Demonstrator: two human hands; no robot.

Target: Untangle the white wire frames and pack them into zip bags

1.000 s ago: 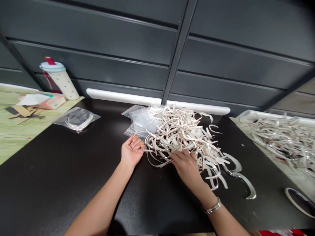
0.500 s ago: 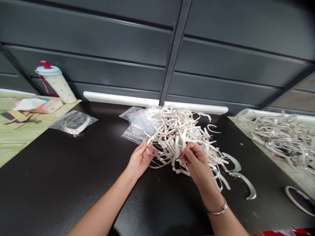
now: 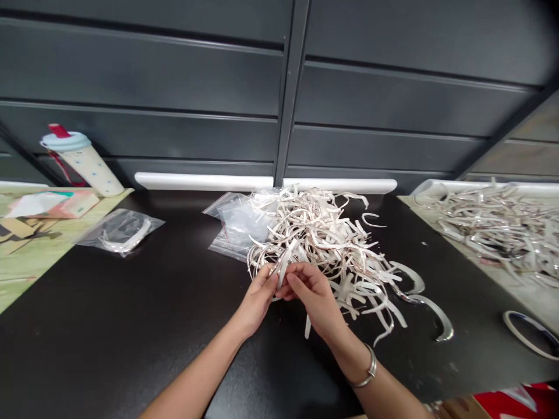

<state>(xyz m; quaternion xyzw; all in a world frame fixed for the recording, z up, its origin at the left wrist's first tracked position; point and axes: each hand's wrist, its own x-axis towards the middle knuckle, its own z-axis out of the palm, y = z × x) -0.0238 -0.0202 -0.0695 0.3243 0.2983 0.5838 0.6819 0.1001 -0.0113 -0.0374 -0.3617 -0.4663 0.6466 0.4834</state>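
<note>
My left hand and my right hand meet at the near edge of a large tangled pile of curved white and silvery strips. Both are closed, with thumbs and fingers pinched on curved strips that stand up between them. How many strips each hand holds is hidden by the fingers. Behind my left hand, several clear zip bags lie partly under the pile. A silver bangle circles my right wrist.
At left, a clear bag with white curved pieces lies near a cream tumbler. More strips are heaped at right. A tape roll lies on the black table near its right edge. Grey panels stand behind.
My right hand has moved left with strips pinched in it, and now meets my left hand. The view has shifted slightly, so the surroundings sit a little further left.
</note>
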